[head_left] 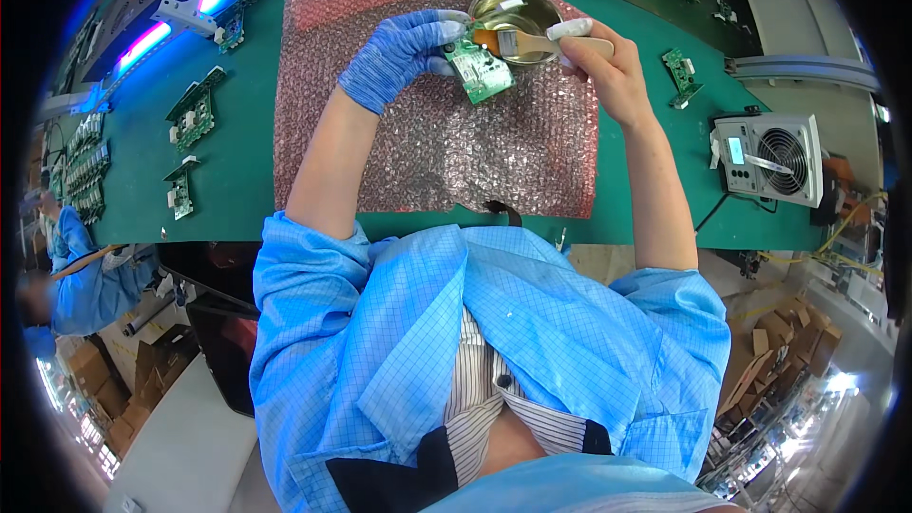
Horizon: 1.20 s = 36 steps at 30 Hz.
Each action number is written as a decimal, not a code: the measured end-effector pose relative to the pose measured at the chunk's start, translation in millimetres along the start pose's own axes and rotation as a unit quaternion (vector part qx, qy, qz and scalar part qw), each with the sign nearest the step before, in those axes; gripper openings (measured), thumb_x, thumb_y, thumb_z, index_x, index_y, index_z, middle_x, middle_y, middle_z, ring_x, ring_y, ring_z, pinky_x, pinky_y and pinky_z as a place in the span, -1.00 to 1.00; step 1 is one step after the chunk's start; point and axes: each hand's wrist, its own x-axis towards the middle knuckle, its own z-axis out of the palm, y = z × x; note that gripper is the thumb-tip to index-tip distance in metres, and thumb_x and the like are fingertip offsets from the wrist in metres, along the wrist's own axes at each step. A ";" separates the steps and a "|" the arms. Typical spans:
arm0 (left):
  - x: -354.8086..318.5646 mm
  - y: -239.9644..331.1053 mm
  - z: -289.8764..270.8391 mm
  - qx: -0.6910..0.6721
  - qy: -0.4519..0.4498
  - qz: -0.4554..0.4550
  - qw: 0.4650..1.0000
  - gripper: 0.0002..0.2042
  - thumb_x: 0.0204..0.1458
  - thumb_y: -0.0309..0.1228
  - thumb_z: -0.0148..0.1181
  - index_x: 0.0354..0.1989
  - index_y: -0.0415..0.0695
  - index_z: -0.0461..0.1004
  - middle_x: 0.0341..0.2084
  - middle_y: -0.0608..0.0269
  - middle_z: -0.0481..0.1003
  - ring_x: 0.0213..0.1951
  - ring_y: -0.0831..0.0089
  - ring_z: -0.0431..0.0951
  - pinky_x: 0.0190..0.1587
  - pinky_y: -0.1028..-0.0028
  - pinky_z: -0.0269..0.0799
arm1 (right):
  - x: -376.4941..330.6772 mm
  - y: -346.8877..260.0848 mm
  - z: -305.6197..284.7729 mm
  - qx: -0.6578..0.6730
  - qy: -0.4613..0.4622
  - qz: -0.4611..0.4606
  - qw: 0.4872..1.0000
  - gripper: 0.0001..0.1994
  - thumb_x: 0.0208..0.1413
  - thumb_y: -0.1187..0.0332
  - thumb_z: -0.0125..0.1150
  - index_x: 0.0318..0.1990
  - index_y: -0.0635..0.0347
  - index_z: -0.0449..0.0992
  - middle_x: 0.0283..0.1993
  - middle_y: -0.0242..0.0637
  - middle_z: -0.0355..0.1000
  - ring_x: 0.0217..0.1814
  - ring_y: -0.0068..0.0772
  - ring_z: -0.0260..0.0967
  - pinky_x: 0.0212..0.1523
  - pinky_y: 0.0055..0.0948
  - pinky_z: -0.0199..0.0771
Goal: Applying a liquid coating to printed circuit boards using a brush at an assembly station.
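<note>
My left hand (pixel 404 52), in a blue knitted glove, grips a green circuit board (pixel 483 76) by its upper left edge, tilted above the bubble wrap. In my bare right hand (pixel 608 62), with white covers on some fingertips, is a flat brush (pixel 532 44) with a pale wooden handle. Its brown bristles lie against the top of the board. Behind the brush stands a round metal bowl (pixel 546 11), with a small white piece showing inside it; the bowl's lower part is partly hidden by the brush.
Pinkish bubble wrap (pixel 418 157) covers the middle of the green table (pixel 247 171). More circuit boards (pixel 195 114) lie at left, far right and along the back. A boxy fan unit (pixel 774 160) stands at right, a lit purple lamp (pixel 142 46) at left. Another person (pixel 85 271) is at far left.
</note>
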 end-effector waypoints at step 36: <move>-9.5 6.7 -9.6 0.041 0.025 0.072 0.996 -0.67 -0.12 -0.38 0.13 -0.15 -0.22 0.35 -0.32 0.22 0.44 -0.37 0.50 0.48 -0.42 0.61 0.47 | -15.8 -0.7 5.8 -0.005 -0.034 -0.031 0.999 -0.82 -0.06 0.39 0.00 -0.32 0.29 0.41 -0.51 -0.46 0.29 -0.49 -0.71 0.18 -0.49 -0.69 0.17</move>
